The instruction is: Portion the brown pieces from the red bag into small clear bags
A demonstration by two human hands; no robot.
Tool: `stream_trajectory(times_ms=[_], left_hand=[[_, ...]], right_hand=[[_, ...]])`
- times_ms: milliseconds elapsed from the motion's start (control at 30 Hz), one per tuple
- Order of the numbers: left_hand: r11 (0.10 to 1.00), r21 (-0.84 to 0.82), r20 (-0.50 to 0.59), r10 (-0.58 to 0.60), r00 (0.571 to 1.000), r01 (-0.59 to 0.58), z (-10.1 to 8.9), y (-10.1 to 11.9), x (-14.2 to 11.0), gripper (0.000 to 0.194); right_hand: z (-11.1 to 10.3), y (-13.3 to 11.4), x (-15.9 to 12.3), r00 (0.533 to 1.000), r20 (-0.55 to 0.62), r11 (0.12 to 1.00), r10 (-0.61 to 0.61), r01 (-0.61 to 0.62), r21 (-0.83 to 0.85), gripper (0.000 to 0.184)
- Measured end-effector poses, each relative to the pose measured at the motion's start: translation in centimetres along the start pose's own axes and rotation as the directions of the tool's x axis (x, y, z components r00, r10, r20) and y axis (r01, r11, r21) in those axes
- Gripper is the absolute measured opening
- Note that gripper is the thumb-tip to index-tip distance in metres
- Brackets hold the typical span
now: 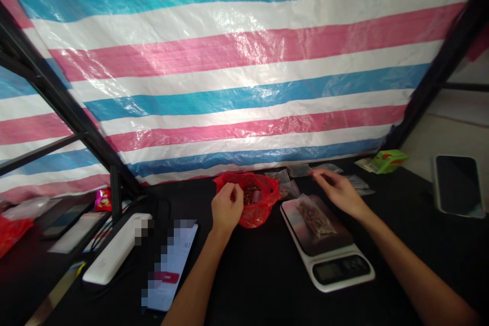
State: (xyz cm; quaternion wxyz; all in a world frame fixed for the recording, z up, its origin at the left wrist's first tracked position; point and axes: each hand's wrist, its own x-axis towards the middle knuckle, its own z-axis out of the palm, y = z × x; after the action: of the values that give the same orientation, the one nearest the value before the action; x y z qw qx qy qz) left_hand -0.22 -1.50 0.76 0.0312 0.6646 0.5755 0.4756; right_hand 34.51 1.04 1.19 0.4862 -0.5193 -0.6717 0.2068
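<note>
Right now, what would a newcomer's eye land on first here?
The striped pink, blue and white tarp fills the top of the view, behind the black table. Below it, the left hand is at a red plastic bag, and the right hand hovers near a white scale holding a clear packet.

Bright, flat light fills the scene, and hard white glare streaks along the creases of the striped plastic tarpaulin [244,86]. The black desk [260,275] looks much dimmer, with only faint shadows under the right hand [338,193]. Wide-angle distortion bends the black metal frame bar [57,97] near the edge. A blocky mosaic obscures the smartphone [170,265]; nearby detail stays fairly sharp.
</note>
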Motion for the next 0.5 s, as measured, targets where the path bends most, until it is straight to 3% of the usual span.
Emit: stream_trajectory(times_ms=[133, 300, 500], left_hand=[[1.0, 0.004, -0.012, 0.017, 1.0, -0.016, -0.1, 0.1, 0.0, 0.036], [0.998, 0.007, -0.023, 0.059, 0.998, -0.059, -0.2, 0.7, -0.2, 0.034], [0.983, -0.044, -0.014, 0.18, 0.984, -0.181, -0.1, 1.1, -0.3, 0.034]], right_hand=[[-0.3, 1.3, -1.0, 0.998, 0.026, 0.994, -0.058, 0.06, -0.088, 0.047], [-0.2, -0.6, -1.7, 0.984, 0.127, 0.983, -0.124, 0.139, -0.119, 0.037], [0.1, -2.3, -2.1, 0.954, 0.275, 0.981, -0.121, 0.157, -0.113, 0.041]])
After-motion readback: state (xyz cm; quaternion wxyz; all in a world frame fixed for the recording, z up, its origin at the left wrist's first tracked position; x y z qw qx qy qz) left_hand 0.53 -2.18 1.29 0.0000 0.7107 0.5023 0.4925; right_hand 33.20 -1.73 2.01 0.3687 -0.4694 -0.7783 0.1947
